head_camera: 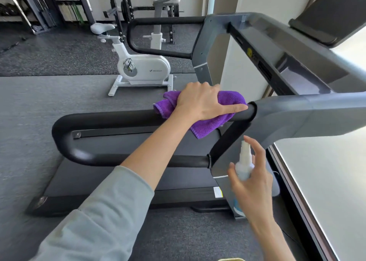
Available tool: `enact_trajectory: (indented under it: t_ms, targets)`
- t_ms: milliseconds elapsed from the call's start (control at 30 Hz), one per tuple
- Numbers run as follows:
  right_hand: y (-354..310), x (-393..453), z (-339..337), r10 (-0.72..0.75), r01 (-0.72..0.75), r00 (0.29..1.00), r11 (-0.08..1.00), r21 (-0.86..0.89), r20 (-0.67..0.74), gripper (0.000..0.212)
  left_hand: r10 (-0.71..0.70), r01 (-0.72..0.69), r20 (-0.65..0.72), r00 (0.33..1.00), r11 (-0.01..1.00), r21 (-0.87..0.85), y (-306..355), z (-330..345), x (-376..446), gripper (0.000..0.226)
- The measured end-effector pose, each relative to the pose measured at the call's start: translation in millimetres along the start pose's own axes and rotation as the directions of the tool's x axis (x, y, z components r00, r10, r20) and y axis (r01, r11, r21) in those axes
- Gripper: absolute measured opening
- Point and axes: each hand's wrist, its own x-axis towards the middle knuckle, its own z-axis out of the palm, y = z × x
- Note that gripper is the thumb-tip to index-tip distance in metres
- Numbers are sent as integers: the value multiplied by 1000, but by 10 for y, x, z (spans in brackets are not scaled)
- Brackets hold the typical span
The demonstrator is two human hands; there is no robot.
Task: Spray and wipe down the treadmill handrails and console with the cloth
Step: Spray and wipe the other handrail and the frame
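right hand (252, 181) sits nearest the camera, fingers curled round a small white spray bottle (245, 164), the forefinger raised beside the nozzle; it is held low, by the lower rail of the near handrail (111, 120), and no mist shows, so whether it is spraying just now i cannot tell. a little farther on, the left hand (200, 102) lies flat-fingered on the purple cloth (200, 128), pressing it over the top bar of that near handrail, thumb stretched along the bar toward the grey collar where the rail meets the frame. the cloth is draped over the bar, one corner hanging below it.

judging by this, the work is in its wiping stage on the near rail, close to its console end; the long stretch of bar back toward the curved end carries no cloth, and the pictures cannot say if it has been cleaned. beyond, the console (297, 62) and the far handrail (158, 21) have neither hand nor cloth on them, so those probably remain to be done. a white exercise bike (142, 66) stands on the floor past the treadmill.
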Motion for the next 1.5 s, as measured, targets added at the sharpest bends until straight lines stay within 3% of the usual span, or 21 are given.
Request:
enact_trajectory:
  t_ms: [200, 367, 600, 900, 1200, 1367, 1500]
  targets:
    - [100, -33, -219, 35, -37, 994, 999, -21, -102, 67, -10, 10, 29, 1000, 1000, -11, 369, 71, 211, 77]
    - [75, -81, -218, 69, -70, 994, 997, -12, -81, 67, 17, -17, 0, 1000, 1000, -12, 303, 68, 141, 80]
    - [-136, -18, -31, -20, 18, 995, 999, -28, -99, 65, 45, -45, -51, 998, 999, -7, 63, 5, -76, 85]
    - [-382, -65, 347, -65, 66, 996, 998, 11, -59, 67, -29, 33, -139, 990, 999, 32, -839, -67, -804, 93]
    - [-613, -109, 762, -112, 112, 994, 993, 40, 1, 67, -241, 239, -135, 961, 970, -32, -1983, -286, -1577, 93]
    - [-703, -89, 950, -115, 115, 993, 992, 44, -5, 68, -422, 382, -140, 896, 892, -242, -2402, -248, -1896, 83]
    - [-774, -84, 1034, -117, 118, 993, 992, 53, -15, 65, -315, 296, -215, 924, 948, -117, -2302, -219, -1760, 86]
